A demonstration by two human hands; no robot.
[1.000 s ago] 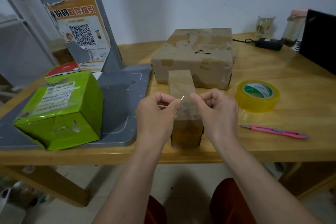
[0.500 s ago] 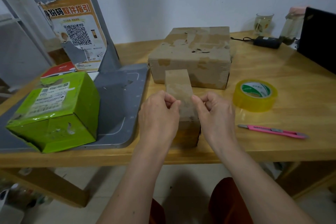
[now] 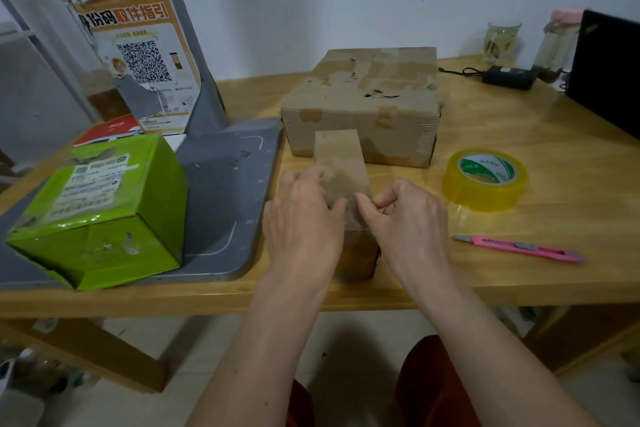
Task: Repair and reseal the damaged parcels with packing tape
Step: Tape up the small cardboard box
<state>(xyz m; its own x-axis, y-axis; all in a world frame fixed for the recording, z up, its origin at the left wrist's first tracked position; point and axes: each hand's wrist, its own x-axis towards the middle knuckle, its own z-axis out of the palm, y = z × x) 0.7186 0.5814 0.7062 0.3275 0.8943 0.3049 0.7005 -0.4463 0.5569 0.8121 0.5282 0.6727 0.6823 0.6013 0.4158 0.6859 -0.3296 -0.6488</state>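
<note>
A small narrow brown box (image 3: 341,163) stands near the table's front edge, its near end under both hands. My left hand (image 3: 301,218) lies over its left side, fingers draped on the top. My right hand (image 3: 408,218) rests on the right side, thumb and forefinger pinched at the top's near edge, on a clear tape strip that is hard to see. A larger torn brown parcel (image 3: 363,94) sits right behind it. A dented green parcel (image 3: 100,211) is at the left. The yellow tape roll (image 3: 485,180) lies to the right.
A pink utility knife (image 3: 519,248) lies on the wooden table (image 3: 554,149) right of my hands. The green parcel rests on a grey scale platform (image 3: 221,191) with a QR poster behind. A black charger (image 3: 507,76), glass jars (image 3: 502,42) and a dark laptop (image 3: 606,73) stand at the back right.
My hands, which held a tape strip stretched above the small box, have come down onto its top. The left hand has flattened over the box; the right stays pinched.
</note>
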